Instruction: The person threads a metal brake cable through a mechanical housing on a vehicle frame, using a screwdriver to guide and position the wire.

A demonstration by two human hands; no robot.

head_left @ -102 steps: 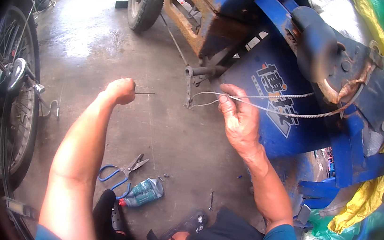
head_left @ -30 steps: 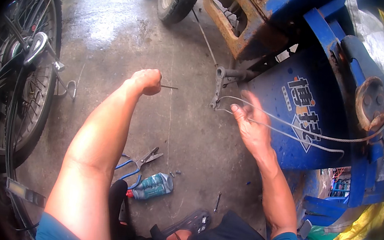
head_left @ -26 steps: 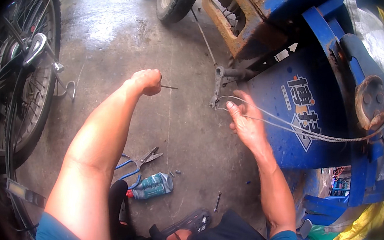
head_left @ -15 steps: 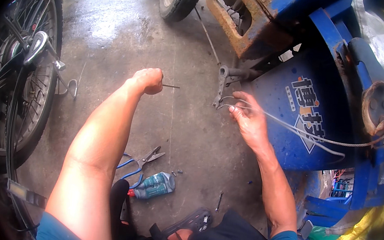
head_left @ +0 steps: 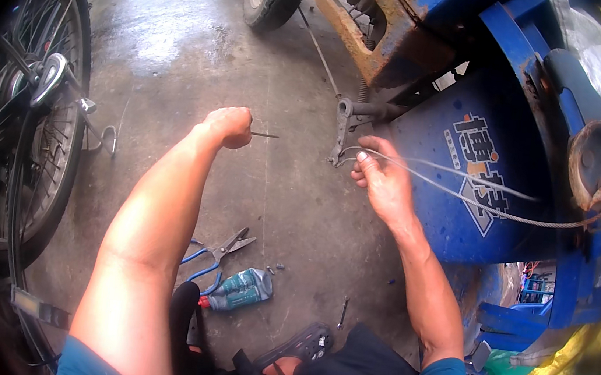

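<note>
My left hand (head_left: 227,126) is closed in a fist above the floor, with a thin dark rod (head_left: 265,135) sticking out of it to the right. Whatever part lies inside the fist is hidden. Between thumb and fingers, my right hand (head_left: 384,181) pinches a grey steel cable (head_left: 494,212). The cable bends round at the lower end of a greasy metal lever arm (head_left: 342,129), just left of my fingertips. One strand runs right toward a rusty curved bracket (head_left: 591,165); the other strand has a loose end in front of a blue panel (head_left: 430,224).
Scissors with blue handles (head_left: 215,252), a crumpled bottle with a red cap (head_left: 240,290) and a small wrench (head_left: 343,314) lie on the floor near my feet. A bicycle wheel (head_left: 56,182) stands at left. A rusty frame (head_left: 374,59) and tyre (head_left: 277,0) are ahead.
The cable's loose end has swung up, from below the other strand to above it. My right thumb has shifted on the cable. My left fist keeps its hold on the rod.
</note>
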